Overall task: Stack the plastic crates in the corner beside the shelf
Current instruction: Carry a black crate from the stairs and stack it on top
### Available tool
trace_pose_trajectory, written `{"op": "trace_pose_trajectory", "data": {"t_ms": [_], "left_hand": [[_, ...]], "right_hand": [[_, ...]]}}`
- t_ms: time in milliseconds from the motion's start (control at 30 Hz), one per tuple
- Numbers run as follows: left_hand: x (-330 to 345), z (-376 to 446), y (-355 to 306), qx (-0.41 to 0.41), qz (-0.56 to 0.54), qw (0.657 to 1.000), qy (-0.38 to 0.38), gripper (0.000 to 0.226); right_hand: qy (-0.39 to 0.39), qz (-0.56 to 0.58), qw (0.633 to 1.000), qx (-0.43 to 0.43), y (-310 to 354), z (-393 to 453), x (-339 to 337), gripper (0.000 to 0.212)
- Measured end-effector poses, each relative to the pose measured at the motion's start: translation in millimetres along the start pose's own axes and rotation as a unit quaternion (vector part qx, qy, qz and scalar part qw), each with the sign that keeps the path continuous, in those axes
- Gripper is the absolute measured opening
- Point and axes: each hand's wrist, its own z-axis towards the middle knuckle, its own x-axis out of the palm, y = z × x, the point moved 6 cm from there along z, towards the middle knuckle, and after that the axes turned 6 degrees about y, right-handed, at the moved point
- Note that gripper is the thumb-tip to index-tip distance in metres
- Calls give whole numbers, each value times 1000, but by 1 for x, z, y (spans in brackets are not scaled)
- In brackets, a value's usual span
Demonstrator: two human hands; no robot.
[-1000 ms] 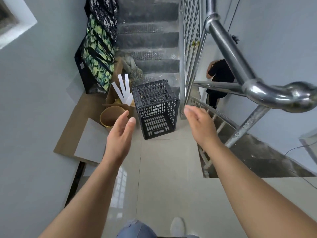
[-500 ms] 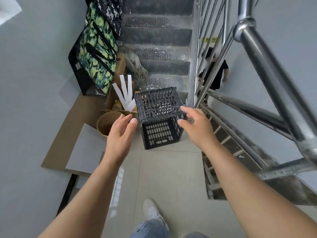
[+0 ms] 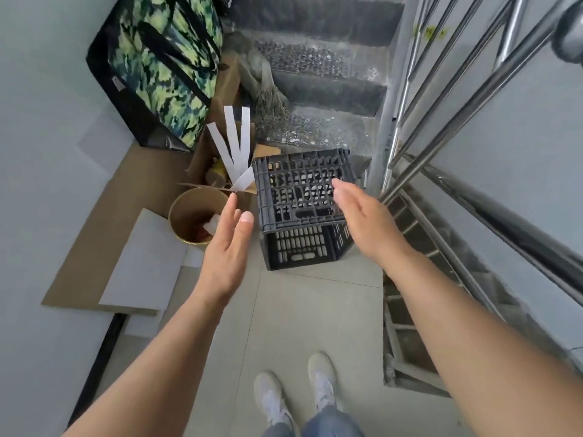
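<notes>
A black plastic crate (image 3: pixel 299 212) stands upside down on the tiled landing at the foot of the stairs, its slotted bottom facing up. My left hand (image 3: pixel 227 244) hovers just left of it, palm turned toward the crate, fingers apart and empty. My right hand (image 3: pixel 362 217) reaches over the crate's right top edge, fingers straight and loose, holding nothing. Whether it touches the crate I cannot tell. No shelf or second crate is in view.
A round brown bin (image 3: pixel 197 216), an open cardboard box (image 3: pixel 220 171) with white strips, flat cardboard sheets (image 3: pixel 120 234) and a camouflage bag (image 3: pixel 164 64) crowd the left wall. A steel railing (image 3: pixel 467 99) and open stairwell lie right. Grey stairs (image 3: pixel 321 77) rise behind.
I have stepped closer and the view has tilted down. Both hands have moved in toward the crate; the right one now reaches over its top right edge.
</notes>
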Motion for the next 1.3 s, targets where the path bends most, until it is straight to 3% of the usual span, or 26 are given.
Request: {"op": "trace_pose_trajectory", "data": {"t_ms": [333, 600, 1000, 1300], "left_hand": [[41, 72, 76, -54, -17, 998, -23, 60], [84, 73, 142, -100, -68, 991, -59, 48], [89, 89, 206, -120, -69, 986, -89, 51], [58, 55, 243, -132, -100, 977, -133, 53]], "right_hand": [[91, -202, 975, -9, -87, 102, 43, 54], [165, -276, 946, -37, -137, 155, 103, 45], [205, -356, 909, -63, -174, 193, 161, 51], [160, -341, 923, -74, -167, 176, 190, 52]]}}
